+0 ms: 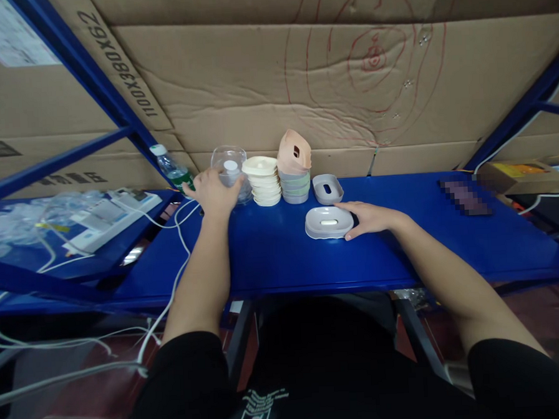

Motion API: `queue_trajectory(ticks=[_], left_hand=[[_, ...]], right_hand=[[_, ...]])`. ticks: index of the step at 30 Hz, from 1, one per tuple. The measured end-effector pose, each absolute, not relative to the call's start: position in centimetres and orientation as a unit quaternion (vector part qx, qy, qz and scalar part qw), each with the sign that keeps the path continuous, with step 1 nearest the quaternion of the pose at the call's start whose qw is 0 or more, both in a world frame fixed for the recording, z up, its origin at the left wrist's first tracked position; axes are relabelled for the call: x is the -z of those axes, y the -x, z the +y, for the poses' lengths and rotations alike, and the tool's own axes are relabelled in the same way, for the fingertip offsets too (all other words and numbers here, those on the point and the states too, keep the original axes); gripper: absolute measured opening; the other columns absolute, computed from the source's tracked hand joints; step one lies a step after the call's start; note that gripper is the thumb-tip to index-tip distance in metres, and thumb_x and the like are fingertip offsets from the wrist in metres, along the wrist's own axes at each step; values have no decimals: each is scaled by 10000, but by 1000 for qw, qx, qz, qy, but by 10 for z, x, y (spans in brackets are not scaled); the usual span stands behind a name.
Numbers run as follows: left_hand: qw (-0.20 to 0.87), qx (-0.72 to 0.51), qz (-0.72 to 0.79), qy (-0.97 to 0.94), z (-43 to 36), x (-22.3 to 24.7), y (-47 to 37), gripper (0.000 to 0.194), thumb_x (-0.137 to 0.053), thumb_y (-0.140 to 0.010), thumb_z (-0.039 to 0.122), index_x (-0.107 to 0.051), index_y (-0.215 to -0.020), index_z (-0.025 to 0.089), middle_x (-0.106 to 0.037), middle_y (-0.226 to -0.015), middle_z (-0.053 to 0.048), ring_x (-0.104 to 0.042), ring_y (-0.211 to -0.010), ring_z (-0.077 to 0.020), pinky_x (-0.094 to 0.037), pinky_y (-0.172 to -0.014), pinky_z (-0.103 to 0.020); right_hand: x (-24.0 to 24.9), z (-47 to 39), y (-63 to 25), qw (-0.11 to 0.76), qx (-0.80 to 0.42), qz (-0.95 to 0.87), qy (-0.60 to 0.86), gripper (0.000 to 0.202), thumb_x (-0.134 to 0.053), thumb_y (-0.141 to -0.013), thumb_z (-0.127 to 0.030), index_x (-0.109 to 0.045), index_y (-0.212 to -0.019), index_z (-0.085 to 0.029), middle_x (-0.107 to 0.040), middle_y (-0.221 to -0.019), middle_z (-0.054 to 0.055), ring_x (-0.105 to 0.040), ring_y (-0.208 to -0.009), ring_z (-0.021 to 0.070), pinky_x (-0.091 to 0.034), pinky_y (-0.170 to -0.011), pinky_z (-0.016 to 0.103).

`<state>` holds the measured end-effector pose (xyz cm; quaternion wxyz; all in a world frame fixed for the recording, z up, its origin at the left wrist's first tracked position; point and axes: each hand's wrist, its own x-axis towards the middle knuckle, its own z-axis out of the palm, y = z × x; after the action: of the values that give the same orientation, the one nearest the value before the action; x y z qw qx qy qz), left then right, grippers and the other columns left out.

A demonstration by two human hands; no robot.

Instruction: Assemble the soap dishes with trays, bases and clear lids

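Note:
My left hand (217,193) is at the front of a stack of clear plastic cups or covers (228,157), its thumb and fingers spread; whether it touches them I cannot tell. My right hand (372,217) has its thumb and fingers around the right end of a shallow grey oval dish (318,227) with a slot in its middle, on the blue shelf. Behind it is a similar grey slotted piece (328,194). Between the hands rise a stack of cream dishes (265,188) and a stack of grey and green pieces (296,188) with a peach slotted piece (294,151) tilted on top.
A green-labelled water bottle (178,172) leans at the shelf's left, near white cables (180,240). Clear plastic bags (41,219) lie farther left. A blurred dark flat object (465,197) and a cardboard box (516,177) are at the right. Cardboard (236,93) backs the blue shelf (268,263).

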<state>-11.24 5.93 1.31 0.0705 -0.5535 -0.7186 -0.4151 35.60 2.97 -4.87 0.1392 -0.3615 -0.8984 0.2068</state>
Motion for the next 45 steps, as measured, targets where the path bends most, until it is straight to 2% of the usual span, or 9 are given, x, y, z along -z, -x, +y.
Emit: queue_trajectory(ticks=[7,12,20,27,33,40,45], left_hand=[[96,423,-701,566,57,-13,112,647,-690,-937,617,-727,-1441,213,-617,-1662,-189,-429,-1609,-473,-175,-1359,-755],[90,426,-697,570,60,-15,112,770,-708,-918,634,-664,-1555,203,-540,-1739,-198,-392,-1644,-484,-145,-1368,-760],[102,435,-684,576,59,-22,109,924,-753,-907,655,-540,-1676,189,-456,-1799,-211,-415,-1665,-452,-121,-1400,-708],[89,448,-682,571,61,-27,110,1057,-846,-848,608,-456,-1726,167,-349,-1849,-226,-304,-1733,-431,-93,-1436,-642],[82,465,-679,562,60,-30,112,1222,-924,-792,557,-351,-1764,86,-252,-1865,-280,-216,-1760,-443,-191,-1446,-574],[85,472,-692,538,59,-30,116,1129,-869,-862,542,-343,-1777,141,-264,-1872,-244,-252,-1756,-415,-245,-1438,-571],[60,521,-683,509,47,-38,113,974,-765,-948,530,-365,-1767,188,-293,-1868,-208,-159,-1780,-420,-230,-1423,-633]], right_hand=[[47,28,-354,143,-214,-893,369,1265,-983,-704,-751,-456,-1773,-328,-604,-1708,147,-578,-1550,490,-438,-1295,727],[46,28,-354,146,-217,-891,371,1267,-990,-691,-749,-468,-1767,-330,-593,-1721,142,-565,-1564,494,-436,-1301,725],[39,24,-349,113,-228,-880,401,1339,-984,-675,-777,-436,-1786,-269,-543,-1756,171,-521,-1592,510,-404,-1323,729],[43,26,-351,134,-220,-893,369,1287,-977,-710,-757,-433,-1785,-304,-572,-1738,152,-551,-1575,486,-427,-1313,713],[41,25,-350,128,-204,-892,382,1291,-983,-693,-759,-454,-1774,-292,-605,-1704,164,-583,-1543,485,-464,-1280,722],[43,27,-351,134,-198,-897,370,1265,-977,-707,-755,-460,-1771,-305,-629,-1681,159,-610,-1517,476,-486,-1261,715],[42,26,-351,143,-209,-897,361,1265,-988,-705,-736,-464,-1769,-295,-596,-1717,154,-584,-1550,472,-449,-1302,695]])
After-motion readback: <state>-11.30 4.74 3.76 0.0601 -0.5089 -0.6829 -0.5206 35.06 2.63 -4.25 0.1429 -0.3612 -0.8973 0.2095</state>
